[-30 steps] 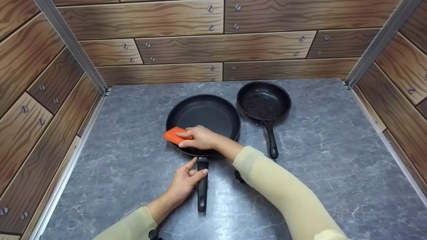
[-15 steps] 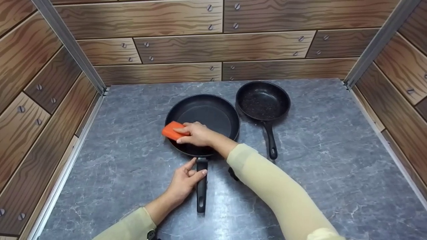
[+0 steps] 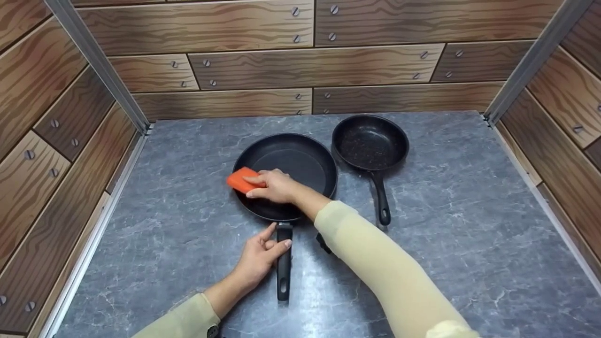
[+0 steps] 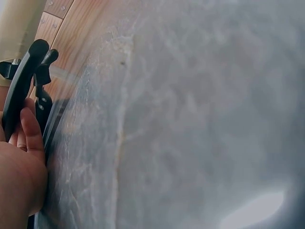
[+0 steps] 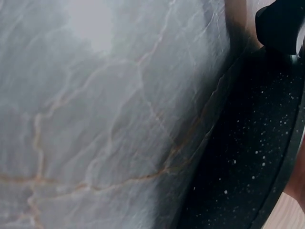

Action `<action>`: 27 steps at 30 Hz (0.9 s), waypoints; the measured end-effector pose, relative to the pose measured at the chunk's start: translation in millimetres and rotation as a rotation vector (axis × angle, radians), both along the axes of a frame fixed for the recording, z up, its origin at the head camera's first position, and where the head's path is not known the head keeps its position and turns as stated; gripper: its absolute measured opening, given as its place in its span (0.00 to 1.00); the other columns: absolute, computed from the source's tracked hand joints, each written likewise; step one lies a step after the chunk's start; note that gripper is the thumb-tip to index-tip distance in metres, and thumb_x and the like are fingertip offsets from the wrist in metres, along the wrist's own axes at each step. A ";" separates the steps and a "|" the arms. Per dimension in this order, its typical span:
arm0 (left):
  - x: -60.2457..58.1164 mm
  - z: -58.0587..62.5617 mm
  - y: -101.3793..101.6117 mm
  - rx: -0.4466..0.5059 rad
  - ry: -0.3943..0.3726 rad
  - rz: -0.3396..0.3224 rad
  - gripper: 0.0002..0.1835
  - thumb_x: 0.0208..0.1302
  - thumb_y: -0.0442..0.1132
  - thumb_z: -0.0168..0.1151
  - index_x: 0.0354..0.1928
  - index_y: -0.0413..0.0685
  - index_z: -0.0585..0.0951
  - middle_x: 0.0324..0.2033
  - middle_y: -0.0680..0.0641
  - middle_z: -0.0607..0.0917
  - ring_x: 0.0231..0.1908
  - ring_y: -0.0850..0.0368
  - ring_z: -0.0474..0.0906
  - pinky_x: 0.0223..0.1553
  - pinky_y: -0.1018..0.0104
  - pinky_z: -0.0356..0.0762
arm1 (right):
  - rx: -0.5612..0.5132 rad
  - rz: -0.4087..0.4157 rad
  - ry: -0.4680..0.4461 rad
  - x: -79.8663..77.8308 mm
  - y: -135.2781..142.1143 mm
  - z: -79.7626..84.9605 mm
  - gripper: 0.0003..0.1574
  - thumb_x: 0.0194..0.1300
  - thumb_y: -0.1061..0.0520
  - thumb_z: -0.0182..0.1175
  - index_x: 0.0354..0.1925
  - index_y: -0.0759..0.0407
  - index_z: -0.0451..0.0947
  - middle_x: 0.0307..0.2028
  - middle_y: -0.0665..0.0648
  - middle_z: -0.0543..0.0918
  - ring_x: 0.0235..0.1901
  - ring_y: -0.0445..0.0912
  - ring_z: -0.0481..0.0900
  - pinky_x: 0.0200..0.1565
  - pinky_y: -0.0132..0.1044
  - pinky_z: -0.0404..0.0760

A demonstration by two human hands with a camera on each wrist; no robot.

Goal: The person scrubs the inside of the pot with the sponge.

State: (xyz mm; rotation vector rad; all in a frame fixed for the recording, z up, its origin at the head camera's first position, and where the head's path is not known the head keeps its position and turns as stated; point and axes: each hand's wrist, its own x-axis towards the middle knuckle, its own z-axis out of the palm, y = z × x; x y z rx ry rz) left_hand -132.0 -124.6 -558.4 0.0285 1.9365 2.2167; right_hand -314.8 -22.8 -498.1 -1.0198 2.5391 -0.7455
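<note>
Wiping, apparently: sponge (image 3: pixel 238 180) pinched in right hand (image 3: pixel 278 186) over left edge of large pan (image 3: pixel 307 162), left hand (image 3: pixel 253 257) gripping its handle (image 3: pixel 283 272); next stroke likely calls for steady bracing.

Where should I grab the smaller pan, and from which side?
The smaller pan is probably best gripped round its handle, from the near right: it is slim and sticks out that way, while the larger pan crowds the left side.
</note>
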 end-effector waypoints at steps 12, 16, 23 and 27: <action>-0.4 2.5 0.1 0.013 0.003 -0.010 0.48 0.72 0.35 0.69 0.80 0.24 0.49 0.18 0.55 0.78 0.18 0.65 0.70 0.23 0.74 0.70 | 0.024 -0.024 0.021 -6.3 -3.1 -1.8 0.39 0.74 0.32 0.62 0.78 0.35 0.68 0.78 0.67 0.64 0.73 0.65 0.64 0.71 0.64 0.62; 0.7 2.1 -0.7 0.010 0.001 -0.009 0.48 0.72 0.35 0.69 0.80 0.24 0.50 0.17 0.55 0.76 0.18 0.66 0.69 0.23 0.74 0.69 | 0.032 -0.023 0.026 -7.8 -2.7 -2.4 0.40 0.74 0.32 0.62 0.78 0.35 0.68 0.78 0.68 0.64 0.74 0.65 0.64 0.72 0.65 0.62; 0.8 -0.4 -1.2 0.010 -0.009 -0.009 0.48 0.72 0.35 0.70 0.81 0.25 0.50 0.18 0.55 0.78 0.18 0.66 0.70 0.23 0.74 0.70 | 0.058 -0.022 0.040 -9.4 -3.0 -4.0 0.41 0.75 0.32 0.62 0.80 0.33 0.66 0.79 0.66 0.63 0.75 0.63 0.61 0.73 0.67 0.58; 0.0 0.8 0.6 0.027 -0.013 -0.010 0.48 0.72 0.35 0.69 0.81 0.25 0.49 0.20 0.53 0.82 0.19 0.66 0.73 0.24 0.74 0.73 | 0.075 -0.007 0.077 -11.4 -2.7 -6.5 0.43 0.76 0.33 0.61 0.82 0.32 0.61 0.78 0.66 0.63 0.73 0.61 0.62 0.72 0.66 0.60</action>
